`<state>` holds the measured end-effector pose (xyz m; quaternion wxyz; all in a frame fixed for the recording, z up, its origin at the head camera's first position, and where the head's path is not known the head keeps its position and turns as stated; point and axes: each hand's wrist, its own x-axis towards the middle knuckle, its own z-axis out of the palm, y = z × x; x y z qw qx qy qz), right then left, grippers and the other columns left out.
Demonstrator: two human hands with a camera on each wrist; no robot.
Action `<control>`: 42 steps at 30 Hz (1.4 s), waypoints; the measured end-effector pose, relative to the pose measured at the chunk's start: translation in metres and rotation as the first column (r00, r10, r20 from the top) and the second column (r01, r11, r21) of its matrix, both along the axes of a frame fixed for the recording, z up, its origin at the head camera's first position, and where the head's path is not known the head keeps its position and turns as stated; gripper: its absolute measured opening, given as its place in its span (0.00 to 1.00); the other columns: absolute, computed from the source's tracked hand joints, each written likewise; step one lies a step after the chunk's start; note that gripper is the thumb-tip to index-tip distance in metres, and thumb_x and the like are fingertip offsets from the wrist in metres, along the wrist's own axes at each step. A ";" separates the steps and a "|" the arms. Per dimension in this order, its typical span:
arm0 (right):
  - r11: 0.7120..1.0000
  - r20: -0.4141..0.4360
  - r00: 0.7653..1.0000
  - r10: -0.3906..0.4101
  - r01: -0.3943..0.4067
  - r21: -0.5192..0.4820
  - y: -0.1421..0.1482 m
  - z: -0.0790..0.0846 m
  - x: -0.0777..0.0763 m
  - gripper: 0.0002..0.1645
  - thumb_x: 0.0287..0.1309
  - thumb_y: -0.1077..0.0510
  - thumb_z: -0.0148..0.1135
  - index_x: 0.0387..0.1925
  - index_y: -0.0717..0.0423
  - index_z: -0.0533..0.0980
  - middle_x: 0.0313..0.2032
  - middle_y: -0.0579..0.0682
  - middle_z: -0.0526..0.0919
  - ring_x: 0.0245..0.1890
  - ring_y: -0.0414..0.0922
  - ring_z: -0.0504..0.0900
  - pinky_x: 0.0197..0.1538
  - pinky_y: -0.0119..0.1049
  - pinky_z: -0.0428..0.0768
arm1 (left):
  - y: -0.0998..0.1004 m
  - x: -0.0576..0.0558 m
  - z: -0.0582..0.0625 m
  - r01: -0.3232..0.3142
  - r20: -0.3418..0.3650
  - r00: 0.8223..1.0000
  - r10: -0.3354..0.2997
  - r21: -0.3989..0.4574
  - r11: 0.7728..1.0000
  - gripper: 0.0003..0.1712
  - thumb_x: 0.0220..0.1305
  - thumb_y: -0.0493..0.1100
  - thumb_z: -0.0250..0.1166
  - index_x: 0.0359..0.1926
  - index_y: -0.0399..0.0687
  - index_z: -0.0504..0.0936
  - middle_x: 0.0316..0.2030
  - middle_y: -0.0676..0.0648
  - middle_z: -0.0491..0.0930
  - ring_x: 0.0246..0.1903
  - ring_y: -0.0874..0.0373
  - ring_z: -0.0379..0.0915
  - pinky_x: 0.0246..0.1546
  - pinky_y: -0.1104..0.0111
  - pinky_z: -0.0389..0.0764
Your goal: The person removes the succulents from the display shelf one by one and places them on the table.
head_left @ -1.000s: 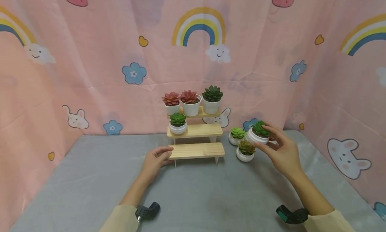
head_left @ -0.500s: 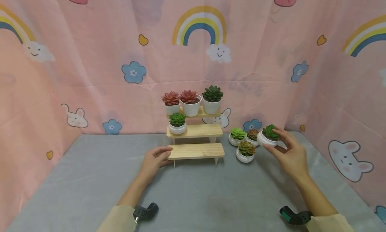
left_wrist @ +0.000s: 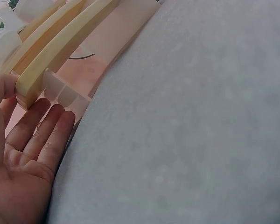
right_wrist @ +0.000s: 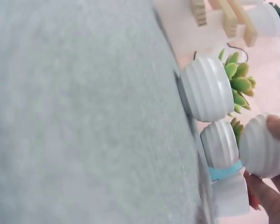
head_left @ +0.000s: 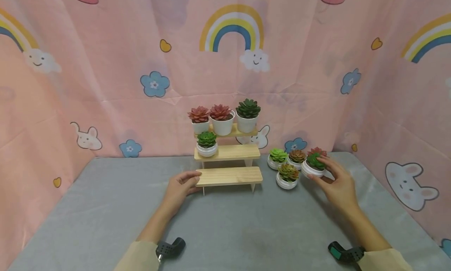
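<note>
Green plant (head_left: 312,165) w/ R grip (head_left: 338,186) lower; R-wrist cam: off tbl (right_wrist: 84,116)

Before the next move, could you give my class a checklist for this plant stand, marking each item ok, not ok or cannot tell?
1. Left hand holds the lowest step by its end: ok.
2. Right hand grips the green succulent's pot: ok.
3. That pot is lifted off the table: ok, by the right wrist view.
4. It clears the brown succulent and its pot: cannot tell; they overlap or nearly meet in view.
5. Middle step has free space: ok, right of its single plant.
</note>
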<state>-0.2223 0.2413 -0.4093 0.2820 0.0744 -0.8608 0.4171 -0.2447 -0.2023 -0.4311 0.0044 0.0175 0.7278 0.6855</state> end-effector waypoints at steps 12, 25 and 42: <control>0.998 0.041 0.999 0.008 -0.010 0.062 0.000 -0.016 -0.002 0.35 0.54 0.62 0.76 0.64 0.60 0.75 0.65 0.62 0.74 0.60 0.31 0.75 0.47 0.07 0.75 | 0.001 0.001 0.001 -0.001 -0.015 1.000 0.001 0.005 1.000 0.15 0.70 0.39 0.63 0.53 0.35 0.83 0.56 0.37 0.81 0.48 0.57 0.83 0.49 0.61 0.90; 0.996 0.040 0.999 0.028 -0.031 0.082 0.002 -0.029 -0.003 0.35 0.51 0.66 0.76 0.62 0.64 0.75 0.67 0.68 0.71 0.60 0.70 0.73 0.46 0.02 0.69 | 0.000 -0.001 -0.001 0.011 -0.015 1.000 -0.011 0.009 1.000 0.15 0.70 0.39 0.63 0.53 0.35 0.83 0.57 0.37 0.81 0.48 0.57 0.83 0.50 0.61 0.89; 0.999 0.040 0.999 0.024 -0.026 0.044 0.001 -0.029 0.000 0.29 0.55 0.62 0.75 0.59 0.61 0.78 0.68 0.64 0.71 0.66 0.62 0.70 0.47 0.04 0.70 | 0.002 0.001 0.001 0.003 -0.015 1.000 -0.002 0.015 1.000 0.15 0.70 0.37 0.62 0.53 0.34 0.83 0.56 0.36 0.81 0.48 0.55 0.83 0.50 0.61 0.90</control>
